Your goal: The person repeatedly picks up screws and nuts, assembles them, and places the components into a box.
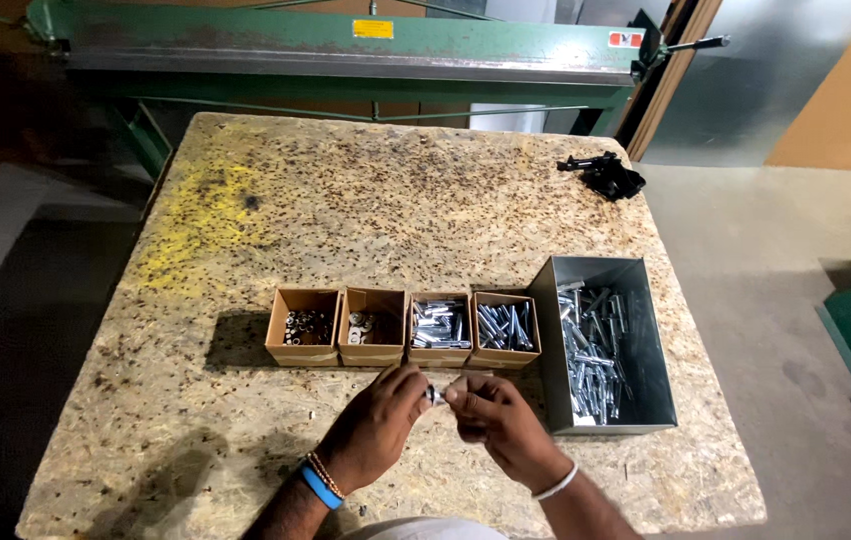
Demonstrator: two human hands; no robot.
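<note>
Chipboard table [276,210]: grey metal bin [646,300] near the right edge, full of mixed bolts. Four small cardboard boxes [404,327] beside it, partly filled. Left hand [378,425] and right hand [501,420] both pinch one small bolt [436,394] near the front edge. Most unsorted.

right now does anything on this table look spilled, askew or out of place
Nothing spilled. The four cardboard boxes stand in a neat row beside the metal bin. The only stray is a black tool at the far right corner of the chipboard table, whose top has a yellow stain.
</note>
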